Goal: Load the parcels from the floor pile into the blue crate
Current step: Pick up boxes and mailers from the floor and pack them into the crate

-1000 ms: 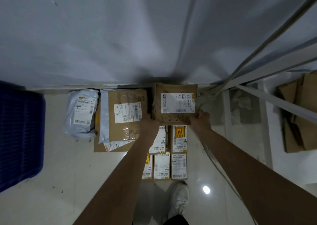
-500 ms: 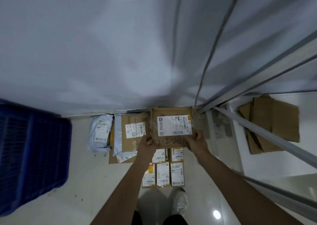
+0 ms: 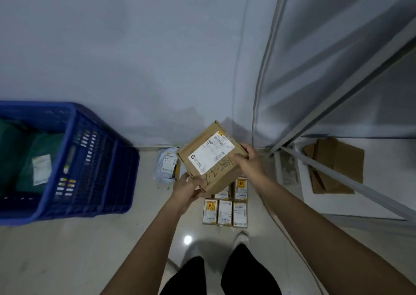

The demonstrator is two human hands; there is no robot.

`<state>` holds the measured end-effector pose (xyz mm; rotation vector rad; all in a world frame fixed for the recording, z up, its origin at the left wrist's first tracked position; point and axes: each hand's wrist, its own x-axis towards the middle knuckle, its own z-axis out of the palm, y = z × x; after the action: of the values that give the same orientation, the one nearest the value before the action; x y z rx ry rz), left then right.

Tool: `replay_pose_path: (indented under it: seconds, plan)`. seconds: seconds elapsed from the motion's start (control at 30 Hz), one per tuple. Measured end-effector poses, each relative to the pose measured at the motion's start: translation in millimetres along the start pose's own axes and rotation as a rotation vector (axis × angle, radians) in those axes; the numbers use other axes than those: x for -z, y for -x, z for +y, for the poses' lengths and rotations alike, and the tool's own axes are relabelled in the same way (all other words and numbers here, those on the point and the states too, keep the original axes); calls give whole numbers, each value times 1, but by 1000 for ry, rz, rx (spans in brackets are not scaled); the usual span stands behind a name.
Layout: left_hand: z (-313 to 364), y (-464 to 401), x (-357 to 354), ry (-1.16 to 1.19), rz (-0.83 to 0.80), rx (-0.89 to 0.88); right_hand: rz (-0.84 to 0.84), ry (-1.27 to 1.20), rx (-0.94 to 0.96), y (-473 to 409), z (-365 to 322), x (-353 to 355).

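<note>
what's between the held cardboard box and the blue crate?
Head view: only a grey poly mailer on the floor beside the cardboard box, then bare floor up to the blue crate.

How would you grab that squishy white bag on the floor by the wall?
From above, pinching its near edge. The white bag lies flat and soft on the floor, its right side tucked behind the box being held, so its left and near edges are free.

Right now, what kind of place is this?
Probably a parcel sorting or storage room. Labelled small boxes sit in rows on the floor, a blue crate already holds a green parcel, and both hands hold a cardboard box bearing a shipping label.
</note>
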<state>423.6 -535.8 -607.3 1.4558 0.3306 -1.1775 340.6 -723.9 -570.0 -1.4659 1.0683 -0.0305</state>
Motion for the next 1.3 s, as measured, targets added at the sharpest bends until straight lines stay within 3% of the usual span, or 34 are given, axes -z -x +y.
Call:
replay_pose_path:
  seconds: [0.17,0.37,0.63,0.8,0.9,1.03,1.3]
  plan:
    - [18,91,36,155,-128,48,-124,19,113,58,-74,-26]
    - [52,170,107,283,-93,-94,-140,-22,293,121,-144,-84]
    - [67,283,239,357,6,-262,-146,-188,331,225,-209,-225]
    - [79,343,310,390,92,-335,-241,-215,392,279,-256,-312]
    - [97,360,360,328,166,-368,-306,-184,431,292,-281,-345]
    - [136,372,422,419,266,-405,-356,-176,439,287,-311,-383]
    - [228,343,496,192,245,-384,-481,-160,394,234,-353,-486]
